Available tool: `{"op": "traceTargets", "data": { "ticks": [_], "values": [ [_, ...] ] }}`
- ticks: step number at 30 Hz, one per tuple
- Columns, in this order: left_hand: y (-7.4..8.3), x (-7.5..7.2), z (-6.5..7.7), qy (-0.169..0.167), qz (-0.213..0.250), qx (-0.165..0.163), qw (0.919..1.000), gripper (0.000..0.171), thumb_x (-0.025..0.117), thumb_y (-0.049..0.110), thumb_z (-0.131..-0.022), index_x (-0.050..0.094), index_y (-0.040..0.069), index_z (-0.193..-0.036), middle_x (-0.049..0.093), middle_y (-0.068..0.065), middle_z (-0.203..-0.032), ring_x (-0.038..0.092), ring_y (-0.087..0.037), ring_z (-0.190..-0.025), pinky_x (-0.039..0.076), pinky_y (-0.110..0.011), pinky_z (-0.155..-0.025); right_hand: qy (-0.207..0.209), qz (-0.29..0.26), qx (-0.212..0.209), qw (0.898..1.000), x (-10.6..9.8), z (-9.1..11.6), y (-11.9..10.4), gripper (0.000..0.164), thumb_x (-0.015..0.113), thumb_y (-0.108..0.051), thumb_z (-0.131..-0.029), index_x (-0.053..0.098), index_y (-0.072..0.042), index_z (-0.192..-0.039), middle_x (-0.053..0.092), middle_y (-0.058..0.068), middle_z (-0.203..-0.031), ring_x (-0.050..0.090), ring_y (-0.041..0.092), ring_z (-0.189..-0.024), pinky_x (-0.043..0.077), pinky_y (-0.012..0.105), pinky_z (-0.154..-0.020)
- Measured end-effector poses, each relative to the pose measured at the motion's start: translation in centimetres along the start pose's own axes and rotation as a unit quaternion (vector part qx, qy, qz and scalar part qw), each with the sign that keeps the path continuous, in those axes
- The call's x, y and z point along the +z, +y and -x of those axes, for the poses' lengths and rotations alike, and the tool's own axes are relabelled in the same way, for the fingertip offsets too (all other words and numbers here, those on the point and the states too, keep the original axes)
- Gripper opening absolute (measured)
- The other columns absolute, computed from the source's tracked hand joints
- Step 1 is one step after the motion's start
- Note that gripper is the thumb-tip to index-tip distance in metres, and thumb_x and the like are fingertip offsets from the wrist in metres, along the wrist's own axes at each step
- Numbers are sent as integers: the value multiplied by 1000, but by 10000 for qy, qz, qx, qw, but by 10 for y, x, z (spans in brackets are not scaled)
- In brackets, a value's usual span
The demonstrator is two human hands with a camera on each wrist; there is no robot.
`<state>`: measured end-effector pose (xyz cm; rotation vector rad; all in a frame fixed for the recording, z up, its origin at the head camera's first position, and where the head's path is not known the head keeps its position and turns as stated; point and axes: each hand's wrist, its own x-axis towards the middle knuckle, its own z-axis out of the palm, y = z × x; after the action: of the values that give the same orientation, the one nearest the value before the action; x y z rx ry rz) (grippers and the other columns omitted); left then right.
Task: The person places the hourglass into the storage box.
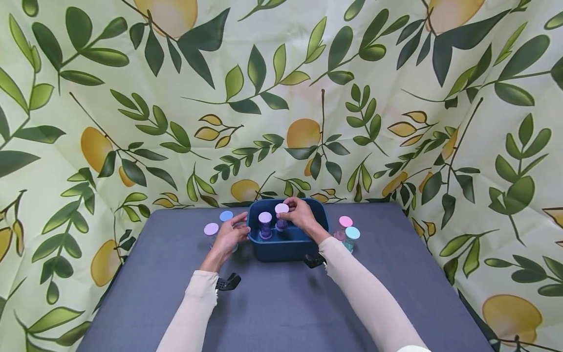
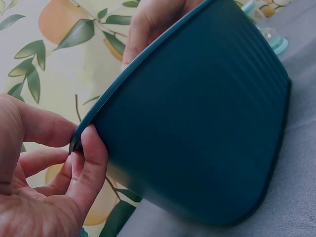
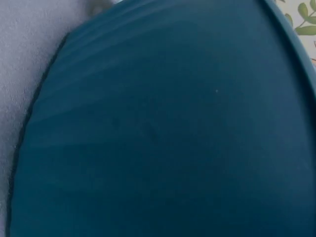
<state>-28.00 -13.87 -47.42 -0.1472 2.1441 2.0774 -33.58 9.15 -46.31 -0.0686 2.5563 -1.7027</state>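
Observation:
A dark blue plastic bin stands on the table in the head view. My left hand is at its left end; in the left wrist view its fingers and thumb pinch the bin's rim. Over the bin, my right hand grips a small clear jar with a pale pink lid, held upright inside the walls. Just left of it, a purple-tinted jar with a lilac lid stands in the bin. The right wrist view is filled by the bin's outer wall, so the right fingers are hidden there.
Left of the bin are jars with a lilac lid and a blue lid, partly behind the left hand. To the right stand a pink-lidded jar and a mint-lidded jar. A leaf-patterned cloth hangs behind the grey table.

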Motion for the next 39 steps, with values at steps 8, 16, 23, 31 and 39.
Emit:
{"op": "traceTargets", "data": {
  "ticks": [8, 16, 23, 31, 39],
  "values": [
    [0, 2, 1, 45, -76, -9, 10000, 54, 57, -2, -93, 46, 5, -145, 50, -17, -140, 56, -30, -110, 56, -28, -75, -75, 267, 88, 9996, 1, -5, 2, 42, 84, -14, -76, 62, -6, -111, 66, 12, -108, 63, 23, -98, 55, 31, -82],
    [2, 2, 1, 66, -132, 18, 9999, 54, 57, -2, -93, 47, 5, -145, 50, -16, -139, 57, -25, -105, 55, -25, -72, -140, 533, 163, 9983, 1, -8, 5, 39, 84, -18, -77, 64, -7, -109, 66, 11, -107, 60, 24, -96, 52, 34, -84],
    [3, 2, 1, 99, -162, -26, 9998, 54, 57, -2, -93, 46, 6, -145, 50, -15, -139, 57, -19, -101, 53, -22, -68, -185, 906, 196, 9955, 4, -9, 6, 40, 84, -21, -77, 65, -9, -110, 66, 11, -108, 60, 24, -96, 52, 37, -87],
    [2, 3, 2, 58, -130, 9, 9999, 55, 57, -2, -92, 46, 6, -145, 49, -15, -140, 57, -29, -107, 54, -24, -70, -223, 1286, 129, 9914, 6, -11, 8, 40, 84, -21, -77, 65, -8, -110, 68, 11, -108, 62, 25, -96, 53, 38, -89],
    [1, 3, 2, 47, -138, 27, 9999, 55, 57, -2, -92, 46, 5, -145, 50, -16, -139, 58, -30, -105, 55, -25, -71, -292, 1480, 5, 9886, 8, -11, 10, 39, 84, -15, -77, 65, -5, -110, 69, 13, -110, 63, 24, -95, 54, 38, -89]
  ]
}}
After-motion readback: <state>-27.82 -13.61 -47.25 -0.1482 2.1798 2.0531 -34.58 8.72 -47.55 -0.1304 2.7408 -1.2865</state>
